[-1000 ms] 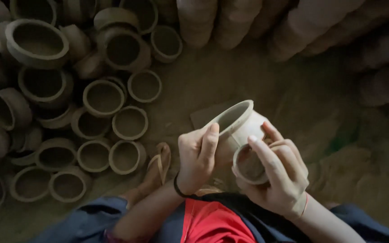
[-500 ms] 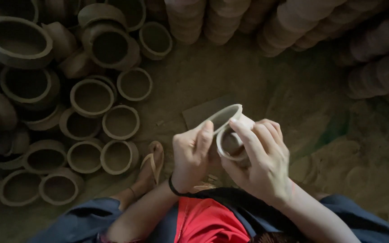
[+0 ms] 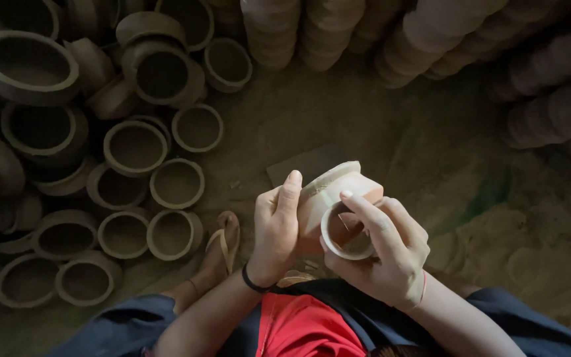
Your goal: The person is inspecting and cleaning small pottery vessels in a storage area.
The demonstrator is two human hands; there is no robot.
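Clay pot [image 3: 328, 192], cradled between both hands [image 3: 275, 231]

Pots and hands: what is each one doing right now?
Held pot: tilted on its side, gripped by both hands.
Clay ring: pressed against the pot's end.
Left hand: clasping the pot's side.
Right hand: holding the ring, finger over its rim.
Floor pots: open mouths up, packed close.
Stacked pots: piled in columns.
Sandal: on a foot.

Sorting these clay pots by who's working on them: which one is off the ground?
The pale clay pot gripped between the left hand and right hand; every other pot rests on the dirt floor.
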